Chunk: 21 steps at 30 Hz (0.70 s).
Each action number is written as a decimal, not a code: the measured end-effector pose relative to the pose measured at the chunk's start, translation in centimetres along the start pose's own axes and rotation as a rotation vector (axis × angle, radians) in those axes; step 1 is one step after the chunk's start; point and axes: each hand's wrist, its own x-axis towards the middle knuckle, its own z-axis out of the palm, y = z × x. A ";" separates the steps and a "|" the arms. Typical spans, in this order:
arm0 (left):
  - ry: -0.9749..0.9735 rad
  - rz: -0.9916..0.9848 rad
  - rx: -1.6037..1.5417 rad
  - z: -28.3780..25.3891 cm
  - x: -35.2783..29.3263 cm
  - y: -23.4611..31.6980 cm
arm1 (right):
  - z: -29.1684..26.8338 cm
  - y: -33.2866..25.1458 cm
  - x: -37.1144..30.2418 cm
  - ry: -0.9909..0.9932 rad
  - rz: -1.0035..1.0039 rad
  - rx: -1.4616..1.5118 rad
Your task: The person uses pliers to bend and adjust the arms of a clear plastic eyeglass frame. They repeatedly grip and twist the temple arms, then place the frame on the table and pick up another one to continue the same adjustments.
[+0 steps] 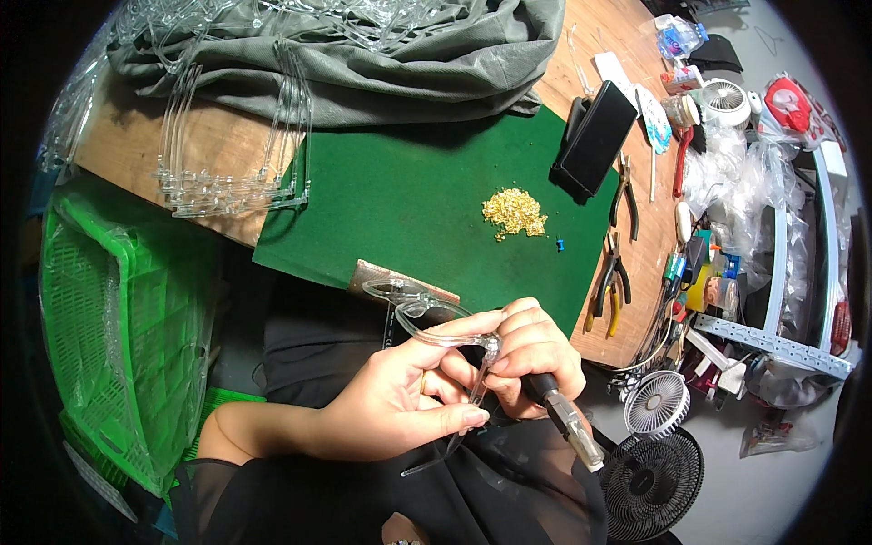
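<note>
Close to my lap, my left hand (400,395) is closed on a clear plastic eyeglasses frame (427,338), thumb and fingers around one temple. The fingertips of my right hand (536,359) meet the frame at its hinge corner. That same hand grips a screwdriver-like tool (570,425) with a black collar and a pale, shiny end pointing down and right; its tip is hidden by my fingers. Beyond the hands, a heap of tiny gold-coloured metal parts (515,213) lies on a green mat (391,200). A small blue piece (560,244) sits beside the heap.
Several clear frames (236,186) stand stacked at the left, below a grey cloth (409,82) bearing more frames. A black phone (595,136) and pliers (613,277) lie on the right. Green crates (127,336) stand left; fans (656,404) stand lower right.
</note>
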 end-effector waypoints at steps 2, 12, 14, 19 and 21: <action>-0.007 0.002 -0.015 0.0 0.0 0.1 | 0.0 0.0 0.1 -0.007 -0.008 -0.011; -0.036 0.022 0.030 -0.3 -0.1 -0.1 | -0.2 0.0 0.3 -0.046 -0.049 -0.061; -0.039 0.039 0.012 -0.4 0.0 -0.2 | -0.1 0.1 0.1 -0.029 -0.040 -0.036; -0.031 0.043 -0.010 -0.4 -0.1 -0.2 | 0.0 0.3 0.0 -0.040 0.035 0.103; -0.021 0.028 -0.004 -0.3 -0.2 -0.2 | -0.1 0.4 0.0 -0.058 0.023 0.113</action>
